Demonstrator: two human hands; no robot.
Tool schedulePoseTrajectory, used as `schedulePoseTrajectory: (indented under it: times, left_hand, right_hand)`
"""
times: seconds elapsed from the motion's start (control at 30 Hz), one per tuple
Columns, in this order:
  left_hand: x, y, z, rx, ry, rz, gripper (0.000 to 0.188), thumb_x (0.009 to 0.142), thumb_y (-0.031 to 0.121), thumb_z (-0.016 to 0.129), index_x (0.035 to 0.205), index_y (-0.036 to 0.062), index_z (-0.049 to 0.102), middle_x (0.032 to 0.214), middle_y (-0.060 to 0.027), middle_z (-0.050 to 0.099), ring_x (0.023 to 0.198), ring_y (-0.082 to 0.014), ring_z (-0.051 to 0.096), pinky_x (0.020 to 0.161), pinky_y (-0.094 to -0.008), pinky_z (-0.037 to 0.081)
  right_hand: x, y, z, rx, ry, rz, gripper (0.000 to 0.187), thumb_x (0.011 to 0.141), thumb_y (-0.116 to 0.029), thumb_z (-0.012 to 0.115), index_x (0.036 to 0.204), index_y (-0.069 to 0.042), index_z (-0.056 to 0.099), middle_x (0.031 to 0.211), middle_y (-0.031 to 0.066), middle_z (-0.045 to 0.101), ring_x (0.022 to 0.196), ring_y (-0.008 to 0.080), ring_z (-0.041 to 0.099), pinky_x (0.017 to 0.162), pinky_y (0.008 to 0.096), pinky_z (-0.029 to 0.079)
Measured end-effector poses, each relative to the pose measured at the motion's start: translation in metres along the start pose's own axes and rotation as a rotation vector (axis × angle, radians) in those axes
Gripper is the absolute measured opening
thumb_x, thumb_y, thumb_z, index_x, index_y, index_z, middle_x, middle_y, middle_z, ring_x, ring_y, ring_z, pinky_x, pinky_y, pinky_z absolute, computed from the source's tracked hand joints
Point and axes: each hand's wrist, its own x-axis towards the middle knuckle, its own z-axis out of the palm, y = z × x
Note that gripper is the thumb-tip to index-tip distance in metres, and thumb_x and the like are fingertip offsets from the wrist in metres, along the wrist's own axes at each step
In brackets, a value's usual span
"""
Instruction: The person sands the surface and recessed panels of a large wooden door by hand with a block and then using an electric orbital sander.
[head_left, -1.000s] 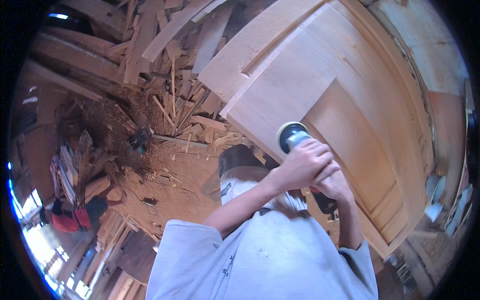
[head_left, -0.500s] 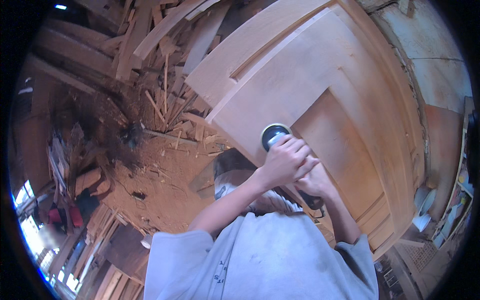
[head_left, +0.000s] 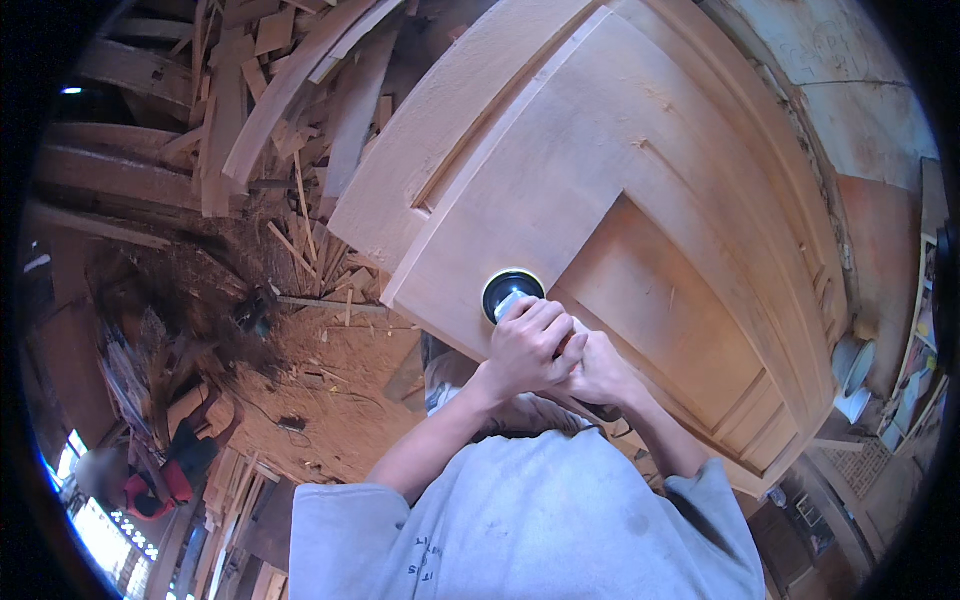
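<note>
Both my hands grip a handheld disc sander (head_left: 516, 293), its round dark head with a pale rim resting on the wooden door (head_left: 560, 190). My left hand (head_left: 530, 345) wraps round the front of the tool's body, just behind the head. Close against it, my right hand (head_left: 598, 372) is closed round the rear part, which is mostly hidden beneath the fingers. The disc lies on the flat wood between the door's near left corner and a recessed panel (head_left: 650, 275). Pale dust and small shavings show on the surface.
Scrap boards (head_left: 215, 130) and offcuts are heaped at the far left. Sawdust covers the floor (head_left: 330, 400). A person in red (head_left: 172, 490) is at the lower left. White bowl-like containers (head_left: 852, 370) and a shelf (head_left: 915, 350) stand at the right.
The view has shifted, and the sander with both hands appears further left and lower, a little nearer the door's near edge. The person in red shows in a different posture.
</note>
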Motion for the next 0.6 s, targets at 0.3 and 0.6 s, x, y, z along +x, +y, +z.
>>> schedulePoseTrajectory:
  times: [0.3, 0.6]
  left_hand:
    - [0.108, -0.007, 0.038, -0.046, -0.037, 0.048, 0.024, 0.089, 0.024, 0.065, 0.073, 0.0065, 0.059, 0.075, -0.0094, 0.059, 0.072, -0.028, 0.061, 0.076, -0.0391, 0.046]
    - [0.231, -0.025, 0.08, -0.116, -0.04, 0.142, 0.027, 0.089, 0.027, 0.065, 0.073, 0.0053, 0.06, 0.074, -0.0114, 0.06, 0.069, -0.0313, 0.062, 0.075, -0.0419, 0.049]
  right_hand:
    - [0.032, 0.013, -0.091, -0.029, 0.058, 0.11, 0.048, 0.075, -0.021, 0.078, 0.113, 0.002, 0.058, 0.102, 0.0231, 0.071, 0.097, 0.0401, 0.071, 0.082, 0.0442, 0.056]
    - [0.074, 0.023, -0.188, 0.056, 0.279, 0.052, 0.038, 0.072, -0.012, 0.073, 0.107, 0.0, 0.062, 0.092, 0.0163, 0.07, 0.083, 0.0255, 0.068, 0.072, 0.0394, 0.056]
